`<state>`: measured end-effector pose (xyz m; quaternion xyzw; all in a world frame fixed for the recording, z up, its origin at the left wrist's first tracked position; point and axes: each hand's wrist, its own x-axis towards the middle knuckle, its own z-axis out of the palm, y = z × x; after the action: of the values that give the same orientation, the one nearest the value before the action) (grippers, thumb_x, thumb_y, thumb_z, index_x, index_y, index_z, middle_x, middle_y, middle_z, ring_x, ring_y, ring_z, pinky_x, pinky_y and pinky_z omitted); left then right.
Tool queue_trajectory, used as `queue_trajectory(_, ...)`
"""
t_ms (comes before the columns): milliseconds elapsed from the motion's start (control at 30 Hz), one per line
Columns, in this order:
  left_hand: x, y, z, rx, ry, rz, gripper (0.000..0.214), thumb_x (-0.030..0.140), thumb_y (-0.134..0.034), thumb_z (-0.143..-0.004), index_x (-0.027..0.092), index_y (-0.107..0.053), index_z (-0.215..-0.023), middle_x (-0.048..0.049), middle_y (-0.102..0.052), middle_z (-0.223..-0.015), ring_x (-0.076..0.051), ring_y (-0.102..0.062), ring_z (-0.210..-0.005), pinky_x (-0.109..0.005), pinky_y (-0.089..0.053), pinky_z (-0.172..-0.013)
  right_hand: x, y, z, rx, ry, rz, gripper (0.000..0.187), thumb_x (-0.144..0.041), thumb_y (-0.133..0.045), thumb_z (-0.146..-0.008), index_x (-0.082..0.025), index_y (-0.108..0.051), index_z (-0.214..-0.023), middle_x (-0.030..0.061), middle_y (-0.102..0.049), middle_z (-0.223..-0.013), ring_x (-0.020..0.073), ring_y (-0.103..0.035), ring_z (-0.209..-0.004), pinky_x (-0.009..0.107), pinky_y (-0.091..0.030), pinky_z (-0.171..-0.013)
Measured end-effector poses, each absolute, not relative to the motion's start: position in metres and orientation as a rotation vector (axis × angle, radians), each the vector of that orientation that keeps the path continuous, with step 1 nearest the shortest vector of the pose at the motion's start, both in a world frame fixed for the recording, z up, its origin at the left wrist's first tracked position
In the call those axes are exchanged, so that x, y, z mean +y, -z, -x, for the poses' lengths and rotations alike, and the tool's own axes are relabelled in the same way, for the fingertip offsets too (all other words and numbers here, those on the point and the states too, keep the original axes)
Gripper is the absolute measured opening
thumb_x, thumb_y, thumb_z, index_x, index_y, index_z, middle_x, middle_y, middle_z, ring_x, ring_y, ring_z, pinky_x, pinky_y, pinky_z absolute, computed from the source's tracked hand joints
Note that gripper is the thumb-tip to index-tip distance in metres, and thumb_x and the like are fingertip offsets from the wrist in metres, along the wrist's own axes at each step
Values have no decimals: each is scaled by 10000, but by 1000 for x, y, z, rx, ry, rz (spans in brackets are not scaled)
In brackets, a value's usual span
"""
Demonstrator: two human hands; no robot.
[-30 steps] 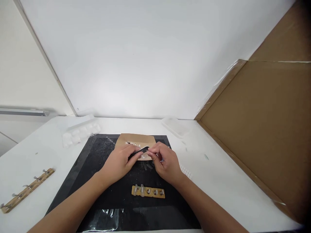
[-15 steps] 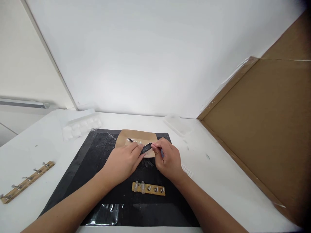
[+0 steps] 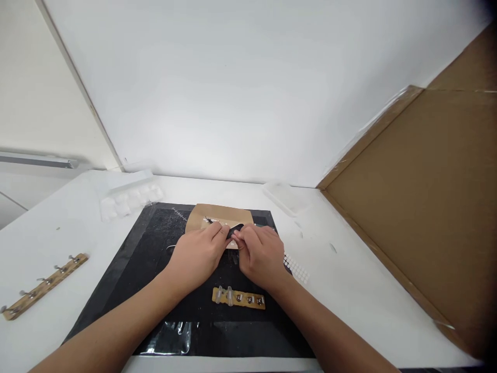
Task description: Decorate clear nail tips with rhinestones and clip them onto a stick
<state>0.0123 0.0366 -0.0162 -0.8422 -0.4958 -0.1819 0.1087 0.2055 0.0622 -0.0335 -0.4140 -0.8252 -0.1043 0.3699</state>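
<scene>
My left hand [image 3: 198,255] and my right hand [image 3: 259,254] meet over a black mat [image 3: 128,274], fingertips pinched together on a small black piece [image 3: 235,228]. Both hands are closed on it. Just behind them lies a brown paper card [image 3: 205,213] with small white and dark bits on it. In front of my hands a short wooden strip [image 3: 238,298] with several metal hooks lies on the mat; clear caps sit on its two leftmost hooks. A few clear caps lie on the mat under my right hand.
A longer wooden hook strip [image 3: 42,286] lies on the white table at the left. A clear blister tray [image 3: 128,197] sits at the back left, a clear lid [image 3: 283,198] at the back right. A white dotted sheet [image 3: 297,269] lies beside the mat. Cardboard [image 3: 419,207] leans at the right.
My right hand's fingers have moved left and closed in on the black piece beside my left fingertips. The view has shifted slightly; the strips and card stay put.
</scene>
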Motion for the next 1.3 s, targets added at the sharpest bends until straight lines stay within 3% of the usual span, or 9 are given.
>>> queue_trajectory(933,34,13,-19,-1380,524,2323,220,333,-507,-1072,163,-629,-1141,-35,-679,-883,-211,-660,-706,-343,-442,-594,68,32,-205,-2006,326,1049,228,-220,-575,-1014,-225,-495,-801,-5,-647,-704,156,-558,-626,351,-308,-669)
queue_trajectory(1300,33,14,-19,-1347,504,2319,193,250,-534,-1054,155,-615,-1201,-45,-682,-914,-211,-652,-716,-340,-448,-623,64,29,-203,-2072,307,1000,256,-217,-576,-1011,-225,-475,-776,-11,-626,-679,152,-545,-606,347,-311,-664)
